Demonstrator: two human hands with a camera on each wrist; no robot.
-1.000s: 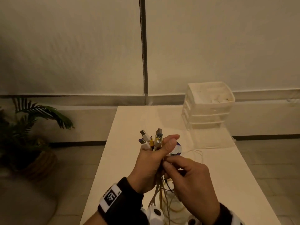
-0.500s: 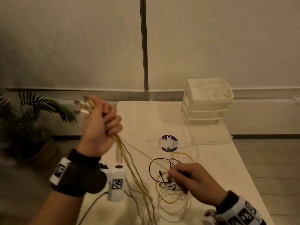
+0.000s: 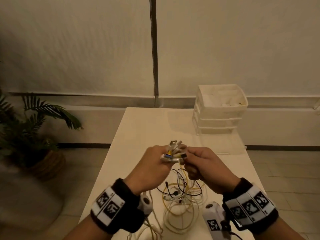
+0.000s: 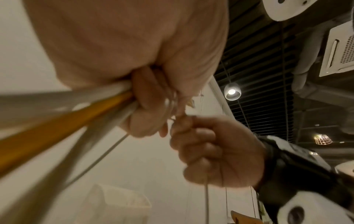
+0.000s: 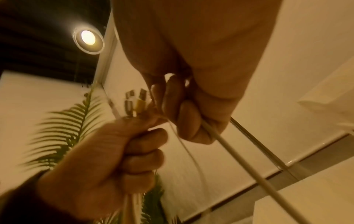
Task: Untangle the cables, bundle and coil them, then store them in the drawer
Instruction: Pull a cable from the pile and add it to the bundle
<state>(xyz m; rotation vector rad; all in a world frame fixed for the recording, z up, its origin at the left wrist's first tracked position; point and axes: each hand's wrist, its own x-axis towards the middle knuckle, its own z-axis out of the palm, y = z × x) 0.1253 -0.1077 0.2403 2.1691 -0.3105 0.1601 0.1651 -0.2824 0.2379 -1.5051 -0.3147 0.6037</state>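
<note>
My left hand (image 3: pixel 155 163) grips a bunch of cable ends; white and yellow plugs (image 3: pixel 173 150) stick out above its fist. My right hand (image 3: pixel 200 163) sits close against it, fingers curled round a white cable (image 5: pixel 239 159) and holding a black plug (image 3: pixel 183 155) at its thumb. In the left wrist view a yellow cable (image 4: pixel 63 122) and grey-white ones run out of the left fist (image 4: pixel 149 109). The loose lengths hang down into a tangle of yellow, white and black cables (image 3: pixel 181 201) on the table. The white drawer unit (image 3: pixel 220 110) stands at the table's far right.
The pale table (image 3: pixel 147 127) runs away from me. A potted palm (image 3: pixel 31 129) stands on the floor to the left. A clear sheet or tray (image 3: pixel 223 144) lies in front of the drawer unit.
My left hand came back from high on the left to the middle with the plugs. My right hand rose from the table to meet it, so both hands are together again.
</note>
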